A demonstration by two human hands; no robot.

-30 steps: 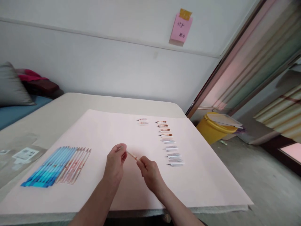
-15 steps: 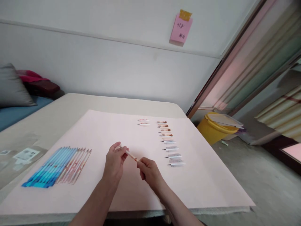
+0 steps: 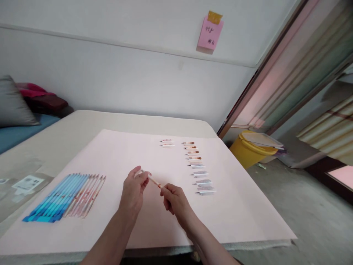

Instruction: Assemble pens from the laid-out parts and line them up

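Both hands hold one thin pen (image 3: 153, 180) above a pale pink sheet (image 3: 124, 154). My left hand (image 3: 133, 193) pinches its far end between thumb and fingers. My right hand (image 3: 174, 202) is closed on its near end, where a small red mark shows. To the left lies a neat row of several pens (image 3: 64, 197), blue ones and pale ones, side by side. To the right of my hands a column of several small pen tips and caps (image 3: 198, 167) runs away from me, with two more pieces (image 3: 167, 142) beside its far end.
The sheet lies on a beige table (image 3: 82, 119) against a white wall. Clear packaging with a label (image 3: 26, 183) rests at the table's left edge. A yellow lidded bucket (image 3: 252, 147) stands on the floor to the right. Cushions (image 3: 16, 99) sit at far left.
My hands have barely shifted; the left fingers have re-gripped the pen's far end slightly. The view has drifted a little.
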